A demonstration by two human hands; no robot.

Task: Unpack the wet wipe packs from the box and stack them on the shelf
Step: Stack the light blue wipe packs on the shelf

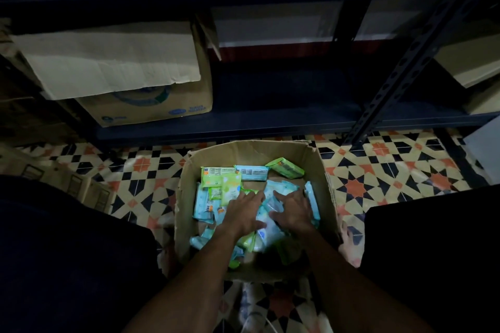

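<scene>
An open cardboard box (322,170) stands on the tiled floor between my knees. It holds several wet wipe packs, light blue (203,203) and green (288,167), lying loose and jumbled. Both hands are inside the box. My left hand (243,213) lies with spread fingers on the packs in the middle. My right hand (293,209) lies beside it on a pale blue pack (266,227), fingers spread over it. The dark metal shelf (284,113) stands just beyond the box, and its low board is bare in the middle.
A large cardboard carton (151,105) with a raised flap sits on the left of the low shelf board. A slanted shelf upright (400,73) stands at the right, with pale boxes (470,67) behind it. More cartons (54,178) lie at the far left on the floor.
</scene>
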